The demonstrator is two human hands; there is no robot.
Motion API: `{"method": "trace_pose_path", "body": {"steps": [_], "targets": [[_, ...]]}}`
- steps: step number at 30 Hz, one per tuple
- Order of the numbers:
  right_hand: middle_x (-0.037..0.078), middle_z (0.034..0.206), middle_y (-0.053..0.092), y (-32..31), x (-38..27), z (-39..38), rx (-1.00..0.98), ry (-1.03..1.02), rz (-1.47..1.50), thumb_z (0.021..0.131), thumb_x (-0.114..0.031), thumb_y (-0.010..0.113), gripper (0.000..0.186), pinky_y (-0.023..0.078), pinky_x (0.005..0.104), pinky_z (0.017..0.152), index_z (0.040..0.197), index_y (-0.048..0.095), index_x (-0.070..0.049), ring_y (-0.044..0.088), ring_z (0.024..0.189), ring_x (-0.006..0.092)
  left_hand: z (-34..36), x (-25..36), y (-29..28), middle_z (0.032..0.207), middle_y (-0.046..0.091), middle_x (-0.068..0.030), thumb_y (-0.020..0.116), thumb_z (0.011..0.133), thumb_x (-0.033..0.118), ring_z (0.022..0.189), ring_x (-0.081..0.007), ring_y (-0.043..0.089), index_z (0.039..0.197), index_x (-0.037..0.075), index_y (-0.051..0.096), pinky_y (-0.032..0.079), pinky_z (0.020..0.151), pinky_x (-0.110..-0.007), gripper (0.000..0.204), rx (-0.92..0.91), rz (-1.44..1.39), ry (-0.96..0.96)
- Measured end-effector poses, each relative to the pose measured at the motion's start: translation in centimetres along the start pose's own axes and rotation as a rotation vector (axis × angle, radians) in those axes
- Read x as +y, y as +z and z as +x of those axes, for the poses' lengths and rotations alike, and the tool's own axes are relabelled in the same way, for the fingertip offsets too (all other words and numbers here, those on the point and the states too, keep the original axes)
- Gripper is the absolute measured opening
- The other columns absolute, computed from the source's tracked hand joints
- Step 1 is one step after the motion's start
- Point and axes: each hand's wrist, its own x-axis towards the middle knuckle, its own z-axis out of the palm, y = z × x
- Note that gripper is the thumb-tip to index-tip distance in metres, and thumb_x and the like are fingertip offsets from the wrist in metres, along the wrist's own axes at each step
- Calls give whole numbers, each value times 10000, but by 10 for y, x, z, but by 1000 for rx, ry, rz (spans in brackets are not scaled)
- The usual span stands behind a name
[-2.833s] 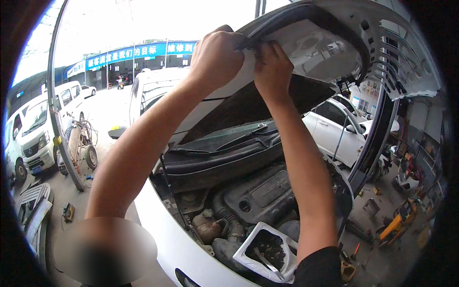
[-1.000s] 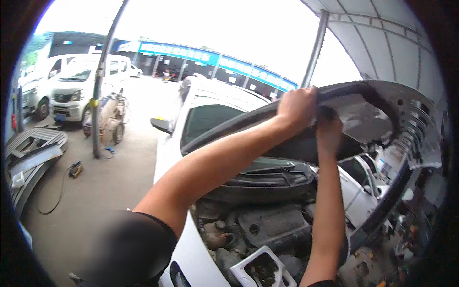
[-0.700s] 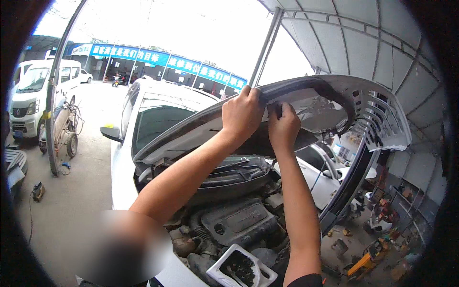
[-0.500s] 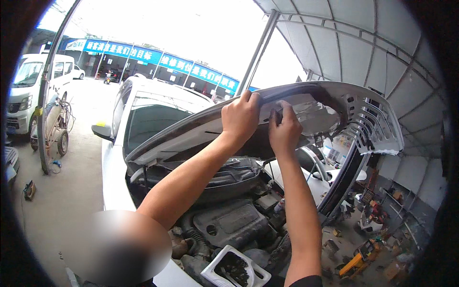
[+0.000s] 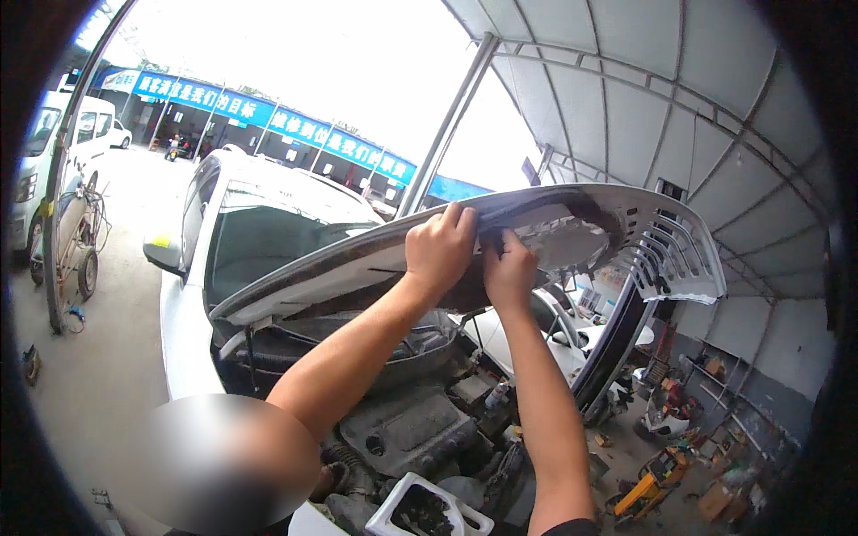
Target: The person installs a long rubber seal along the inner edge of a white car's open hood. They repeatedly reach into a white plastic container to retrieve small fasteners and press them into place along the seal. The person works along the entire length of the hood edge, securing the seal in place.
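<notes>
A raised white car hood (image 5: 572,239) stretches across the middle, its underside facing me, with a torn-looking pale patch toward the right. My left hand (image 5: 441,248) is closed over the hood's edge. Close to its right, my right hand (image 5: 511,275) is held up against the underside, thumb and fingers pinched together. Whatever lies between those fingertips is hidden. A dark strip (image 5: 527,211) runs along the hood's edge by both hands. Below my arms is the engine bay with a dusty black engine cover (image 5: 407,436).
A white-framed part with a dark hollow (image 5: 391,506) lies at the front of the engine bay. At left stand a post (image 5: 59,210), a wheeled cart (image 5: 87,268) and a white van (image 5: 40,152). Yellow equipment (image 5: 645,487) and scattered parts cover the floor at right.
The view has shifted, so the scene sits further left. My right hand has come nearer to the left one, its fingers now tucked against the underside. The left hand keeps its grip.
</notes>
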Motion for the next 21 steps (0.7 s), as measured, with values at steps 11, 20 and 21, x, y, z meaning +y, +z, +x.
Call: {"method": "trace_pose_path", "body": {"steps": [11,20,21], "targets": [[197,786,614,23,11,5,164,-55,-133,842,-138,604,115,472,464,618,828,593,-24,604,702,403,3,-9,-7,845,537,-57,592,762,143,627,-210,604,922,100,562,486,472,-334,168,-22,-141,-1],[187,879,651,30,17,1,163,-20,-3,845,-143,604,165,501,409,702,944,639,-16,641,825,368,-7,-21,-13,951,587,-75,635,731,118,689,-241,640,1064,54,603,511,531,-338,340,-56,-355,37],[186,882,653,29,16,1,163,10,17,845,-139,603,160,500,406,702,939,639,-15,641,823,368,-7,-21,-11,942,592,-80,641,738,121,672,-244,638,1062,49,600,509,529,-339,335,-74,-367,39]]}}
